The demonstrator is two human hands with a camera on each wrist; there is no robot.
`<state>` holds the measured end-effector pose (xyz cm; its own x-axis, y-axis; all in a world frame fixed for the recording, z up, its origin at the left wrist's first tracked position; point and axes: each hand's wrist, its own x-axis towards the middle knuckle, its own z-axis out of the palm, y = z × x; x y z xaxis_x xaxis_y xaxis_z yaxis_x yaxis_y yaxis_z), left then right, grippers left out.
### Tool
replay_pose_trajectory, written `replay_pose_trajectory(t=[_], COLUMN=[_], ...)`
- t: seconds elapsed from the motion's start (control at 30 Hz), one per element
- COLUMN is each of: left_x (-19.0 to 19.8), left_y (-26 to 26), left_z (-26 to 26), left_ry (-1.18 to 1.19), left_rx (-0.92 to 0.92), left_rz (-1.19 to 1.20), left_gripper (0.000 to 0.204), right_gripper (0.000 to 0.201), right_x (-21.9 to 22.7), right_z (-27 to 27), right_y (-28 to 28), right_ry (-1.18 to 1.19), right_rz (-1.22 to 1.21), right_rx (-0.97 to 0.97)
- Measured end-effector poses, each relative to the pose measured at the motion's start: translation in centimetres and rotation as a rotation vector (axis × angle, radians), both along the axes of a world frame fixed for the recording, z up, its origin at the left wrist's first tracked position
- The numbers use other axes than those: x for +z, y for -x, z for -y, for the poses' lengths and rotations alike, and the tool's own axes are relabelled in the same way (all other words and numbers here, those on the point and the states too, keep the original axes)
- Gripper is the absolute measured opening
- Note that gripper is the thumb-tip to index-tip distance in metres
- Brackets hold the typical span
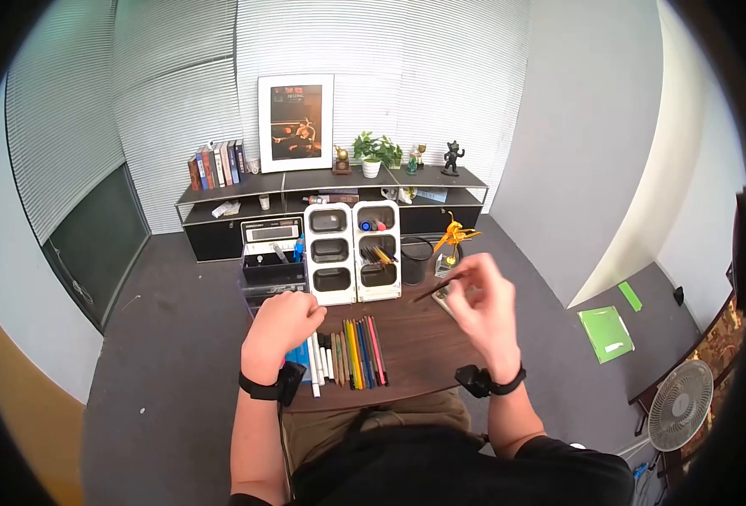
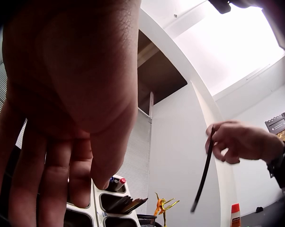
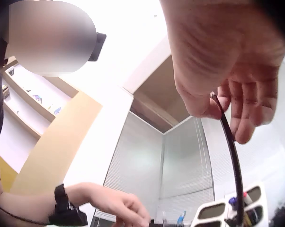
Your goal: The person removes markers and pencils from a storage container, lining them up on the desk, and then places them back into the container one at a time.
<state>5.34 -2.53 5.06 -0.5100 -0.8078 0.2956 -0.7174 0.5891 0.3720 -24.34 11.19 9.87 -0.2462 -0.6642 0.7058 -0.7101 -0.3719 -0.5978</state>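
My right hand (image 1: 488,305) pinches a dark, thin pencil (image 1: 434,289) between thumb and finger, held tilted above the right part of the table. In the right wrist view the pencil (image 3: 234,165) hangs down from the fingertips. My left hand (image 1: 280,327), with nothing seen in it, hovers over the left end of a row of colored pencils (image 1: 361,352) and white markers (image 1: 315,364); its fingers hang loosely in the left wrist view. Behind stands a white organizer (image 1: 355,253) with six compartments, with pencils (image 1: 379,255) in the middle right one and markers (image 1: 373,226) above.
A dark caddy (image 1: 273,271) with blue pens stands left of the organizer. An orange figurine (image 1: 456,234) stands at the table's back right, near a black mesh cup (image 1: 413,268). A low shelf (image 1: 263,181) with books, plant and framed picture is beyond.
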Motion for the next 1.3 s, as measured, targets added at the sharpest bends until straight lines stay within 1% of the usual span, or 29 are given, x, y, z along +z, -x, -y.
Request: replay_pose_trajectory(t=[0.07, 0.1, 0.13, 0.2, 0.33, 0.4, 0.43, 0.47, 0.53, 0.57, 0.67, 0.8, 0.87, 1.03, 1.1, 1.23, 1.3], left_x=[-0.1, -0.1, -0.1, -0.4, -1.1, -0.8, -0.7, -0.7, -0.9, -0.9, -1.1, -1.1, -1.7, -1.5, -1.3, -0.8, -0.9], left_y=[0.1, 0.1, 0.1, 0.1, 0.3, 0.6, 0.6, 0.6, 0.7, 0.7, 0.6, 0.6, 0.5, 0.5, 0.5, 0.6, 0.6], left_z=[0.1, 0.1, 0.1, 0.0, 0.4, 0.1, 0.0, 0.0, 0.0, 0.1, 0.2, 0.2, 0.6, 0.5, 0.4, 0.1, 0.1], left_ry=[0.016, 0.011, 0.009, 0.025, 0.064, 0.064, 0.06, 0.063, 0.062, 0.06, 0.063, 0.065, 0.079, 0.073, 0.067, 0.062, 0.058], left_rx=[-0.004, -0.003, -0.002, -0.01, -0.018, -0.027, -0.042, -0.029, -0.04, -0.029, -0.031, -0.044, -0.033, -0.033, -0.034, -0.034, -0.034], left_rz=[-0.008, 0.001, 0.01, -0.013, -0.024, -0.021, -0.012, -0.017, -0.028, -0.011, -0.027, -0.033, -0.046, -0.029, -0.025, -0.021, -0.021], left_gripper=[0.035, 0.034, 0.034, 0.034, 0.033, 0.033, 0.032, 0.032, 0.031, 0.031, 0.03, 0.03, 0.031, 0.032, 0.032, 0.03, 0.03], right_gripper=[0.018, 0.02, 0.02, 0.022, 0.024, 0.024, 0.02, 0.02, 0.018, 0.017, 0.016, 0.015, 0.015, 0.014, 0.016, 0.015, 0.013], right_x=[1.1, 0.7, 0.3, -0.5, -3.3, -4.7, -5.3, -5.9, -6.7, -7.4, -7.2, -8.3, -8.3, -8.6, -8.9, -9.0, -8.9], right_z=[-1.2, -1.1, -0.6, 1.4, 7.7, 10.5, 11.6, 12.3, 13.3, 14.1, 13.9, 15.4, 15.8, 16.0, 16.1, 16.0, 15.2], right_y=[-0.4, 0.1, 0.2, 0.4, 2.1, 2.8, 2.9, 3.1, 3.2, 3.4, 3.2, 4.2, 4.1, 4.1, 4.3, 4.5, 4.6], right_ry=[0.204, 0.284, 0.283, 0.386, 0.296, 0.185, 0.171, 0.175, 0.095, 0.123, 0.051, 0.101, 0.052, 0.037, 0.017, 0.017, 0.062], right_rz=[0.04, 0.018, 0.012, -0.027, -0.183, -0.168, -0.166, -0.171, -0.197, -0.222, -0.265, -0.335, -0.38, -0.395, -0.44, -0.424, -0.381], right_rx=[0.078, 0.102, 0.105, 0.108, 0.066, 0.1, 0.101, 0.114, 0.096, 0.109, 0.078, 0.076, 0.047, 0.048, 0.02, 0.009, 0.011])
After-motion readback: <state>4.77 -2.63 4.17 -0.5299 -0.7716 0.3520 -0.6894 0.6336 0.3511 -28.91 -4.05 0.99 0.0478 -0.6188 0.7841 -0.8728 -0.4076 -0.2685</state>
